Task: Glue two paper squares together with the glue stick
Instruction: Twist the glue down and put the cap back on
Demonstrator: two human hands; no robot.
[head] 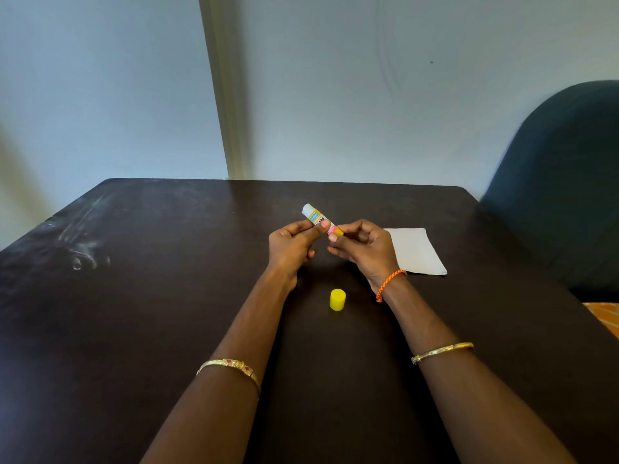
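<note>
forearms: cut off at the bottom edge, elbows out of shot; gold bangle [231,368] on the left, another bangle [442,352] on the right
cap [337,299]: yellow, off the stick, standing on the table [134,313] between the two wrists, touching neither
cord [388,284]: orange braided thing round the right wrist
left hand [291,247]: clamped on the middle of the glue stick [321,222], thumb across the label so most of the print is covered, can't read it
right hand [363,251]: fingertips pinching the yellow base end of the stick, base mostly buried under them
glue stick: held up off the table between both hands, tilted, white end pointing up and away to the left, uncapped
paper [417,251]: white, flat on the table just right of the right hand, near corner hidden behind that hand; honestly can't tell if one sheet or two stacked
chair [562,182]: dark, far right, cut off by the edge
wall [335,78]: pale, behind the table, with a vertical strip
</note>
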